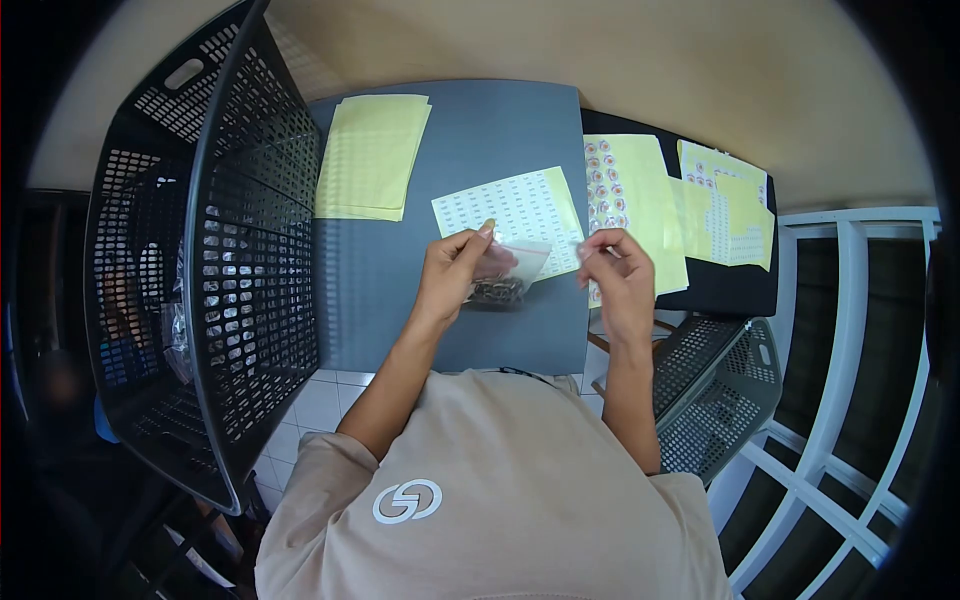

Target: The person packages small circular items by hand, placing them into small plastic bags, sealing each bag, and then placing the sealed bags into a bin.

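My left hand [448,272] is closed on a clear plastic bag [503,290] with small dark pieces in its lower part. The bag hangs over the near edge of a white label sheet [515,205] with rows of small printed labels on yellow backing. To the right of the bag, apart from it, my right hand [624,278] has thumb and fingers pinched together near the sheet's right corner. Whatever sits in that pinch, if anything, is too small to name.
Yellow sheets [370,160] lie at the grey table's [490,120] back left. Round-sticker sheets [640,190] and other label sheets [725,215] lie on a black surface at right. A large black crate [265,250] stands left, another crate [715,400] lower right.
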`<state>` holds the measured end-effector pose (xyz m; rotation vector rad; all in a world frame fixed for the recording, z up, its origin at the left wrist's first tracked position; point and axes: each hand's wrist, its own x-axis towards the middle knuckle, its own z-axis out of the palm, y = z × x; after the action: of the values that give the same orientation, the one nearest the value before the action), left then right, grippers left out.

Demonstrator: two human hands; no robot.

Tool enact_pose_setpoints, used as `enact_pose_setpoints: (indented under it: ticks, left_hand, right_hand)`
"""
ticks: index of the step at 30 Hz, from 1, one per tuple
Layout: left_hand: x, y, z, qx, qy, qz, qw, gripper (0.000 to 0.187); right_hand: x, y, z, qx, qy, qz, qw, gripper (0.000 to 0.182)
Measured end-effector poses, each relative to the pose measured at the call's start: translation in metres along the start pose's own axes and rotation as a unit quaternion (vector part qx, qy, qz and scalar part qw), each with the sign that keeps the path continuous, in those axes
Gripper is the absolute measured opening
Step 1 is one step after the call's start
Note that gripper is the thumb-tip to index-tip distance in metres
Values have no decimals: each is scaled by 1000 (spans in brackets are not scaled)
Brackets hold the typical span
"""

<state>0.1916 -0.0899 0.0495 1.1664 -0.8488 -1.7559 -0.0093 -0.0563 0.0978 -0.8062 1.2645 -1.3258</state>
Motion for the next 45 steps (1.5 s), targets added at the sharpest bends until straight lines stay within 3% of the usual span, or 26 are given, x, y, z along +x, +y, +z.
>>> enact_pose_setpoints:
  ticks: [3,7,22,24,28,30,32,34,36,38,39,45]
  left_hand:
    - [-6,20,19,-56,14,33,998,33]
    - [-14,40,33,-59,-13,45,997,32]
    - [-15,42,49,-78,-9,95,992,33]
    - [-14,39,49,-70,28,112,991,29]
    - [-15,36,40,-46,18,116,992,28]
    - [-14,35,36,40,13,105,994,34]
    - [-16,39,42,-11,7,102,995,32]
    - [-19,41,42,-62,1,95,994,30]
    - [-17,40,35,-36,-24,65,997,29]
    - [-17,32,31,-34,-34,73,996,25]
    - [-17,26,28,-32,-35,86,995,21]
    - [-20,13,10,9,-17,40,999,16]
  right_hand:
    - [-11,-13,32,22,-78,5,997,12]
    - [-6,-10,55,8,-99,-17,995,9]
    - [3,-4,66,-65,4,-128,990,7]
    - [5,1,67,-90,-10,-153,984,12]
    - [7,-6,60,-14,-12,-96,995,19]
    - [13,-7,51,30,29,-65,997,27]
    - [17,-8,41,21,42,-64,997,28]
    - [20,-9,38,-66,90,-161,981,34]
    - [14,-9,34,-68,106,-133,983,28]
    - [12,6,17,-89,-47,-28,995,15]
    - [10,11,18,-52,-31,-13,998,7]
    - [3,35,8,-16,0,8,1000,7]
